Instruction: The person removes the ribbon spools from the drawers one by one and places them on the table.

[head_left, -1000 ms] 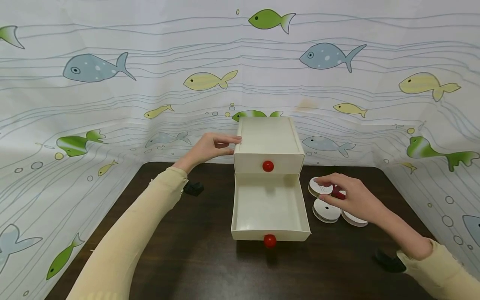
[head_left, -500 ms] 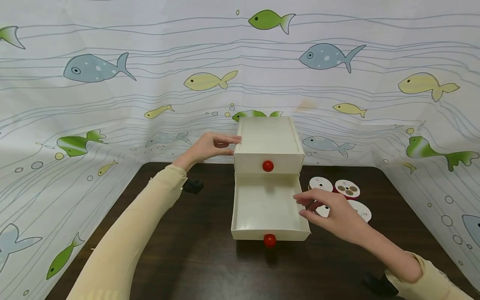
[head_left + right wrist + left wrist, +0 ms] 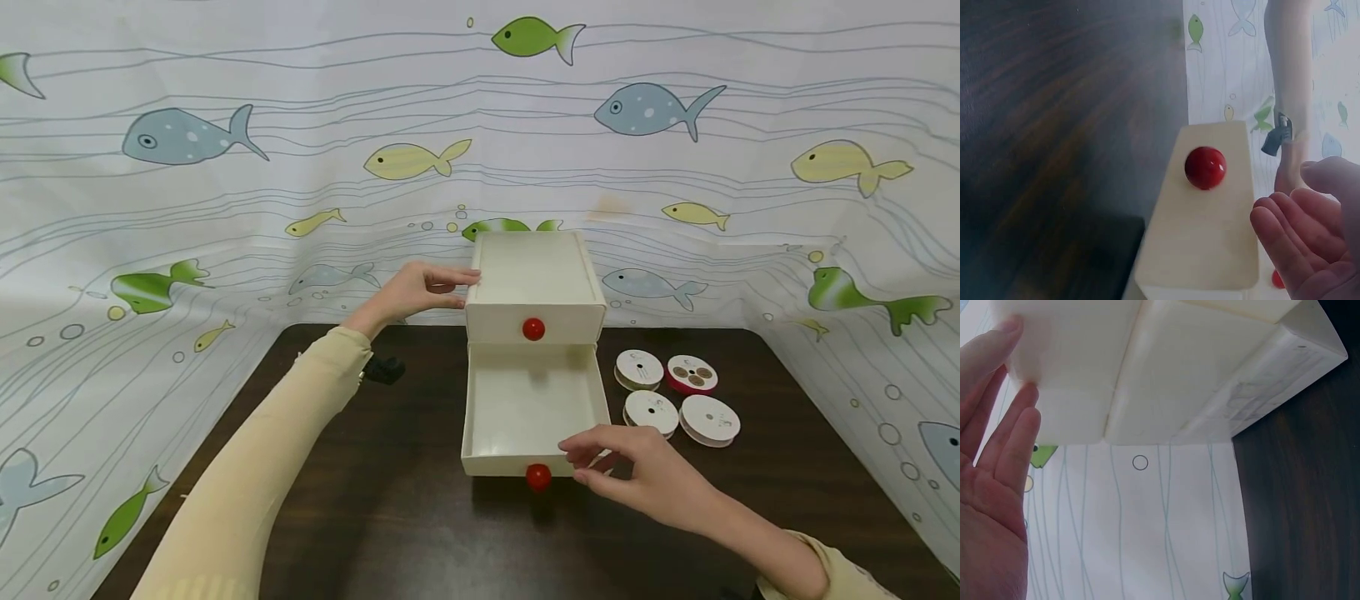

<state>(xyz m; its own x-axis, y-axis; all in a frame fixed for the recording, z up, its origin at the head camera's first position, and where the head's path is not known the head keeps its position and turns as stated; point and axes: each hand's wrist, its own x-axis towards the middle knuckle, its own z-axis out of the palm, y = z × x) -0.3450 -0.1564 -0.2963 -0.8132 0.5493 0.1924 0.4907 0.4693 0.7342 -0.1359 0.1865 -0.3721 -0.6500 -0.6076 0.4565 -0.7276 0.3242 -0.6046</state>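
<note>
A small white two-drawer box (image 3: pixel 536 275) stands at the back of the dark table (image 3: pixel 420 533). Its upper drawer is shut, with a red knob (image 3: pixel 533 328). The lower drawer (image 3: pixel 532 404) is pulled out and empty. My left hand (image 3: pixel 420 289) rests with straight fingers against the box's upper left side; in the left wrist view the fingers (image 3: pixel 997 456) lie flat on the box (image 3: pixel 1166 369). My right hand (image 3: pixel 615 471) hovers at the lower drawer's front right corner, just right of its red knob (image 3: pixel 537 477). The right wrist view shows loosely curled fingers (image 3: pixel 1297 244) beside the knob (image 3: pixel 1205 167), holding nothing.
Right of the drawer lie several flat spools: white ones (image 3: pixel 639 368) (image 3: pixel 651 411) (image 3: pixel 709 419) and a red-rimmed one (image 3: pixel 692 374). A fish-patterned cloth (image 3: pixel 225 208) walls in the table at the back and both sides.
My right hand left the spools and moved left and toward me, to the front of the open drawer. The left hand and the box stayed put.
</note>
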